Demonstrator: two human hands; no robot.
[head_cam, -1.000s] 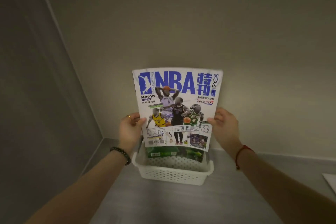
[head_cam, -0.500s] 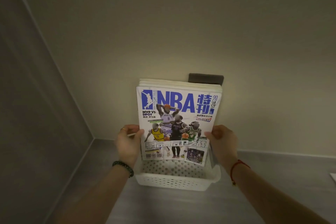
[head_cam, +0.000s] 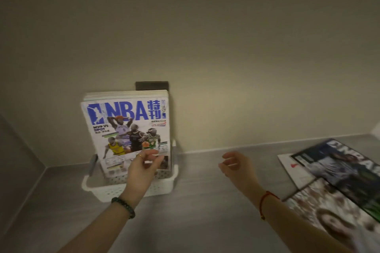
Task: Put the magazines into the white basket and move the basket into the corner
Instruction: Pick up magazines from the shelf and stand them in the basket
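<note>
A white perforated basket (head_cam: pixel 164 188) stands on the grey surface near the back wall. An NBA magazine (head_cam: pixel 127 127) stands upright in it, in front of several others whose top edges show behind. My left hand (head_cam: pixel 144 168) is at the magazine's lower edge, fingertips touching the cover, fingers loosely spread. My right hand (head_cam: pixel 236 167) hovers to the right of the basket, half curled and holding nothing. More magazines (head_cam: pixel 337 172) lie flat on the surface at the right.
The back wall meets a side wall in a corner at the left (head_cam: pixel 44 167), with bare grey surface between it and the basket. A dark rectangular object (head_cam: pixel 151 85) shows on the wall behind the magazines.
The NBA magazine has gone down into the basket. My right hand has let go and drawn off to the right; my left hand shifted to the cover's lower edge. The view swung right.
</note>
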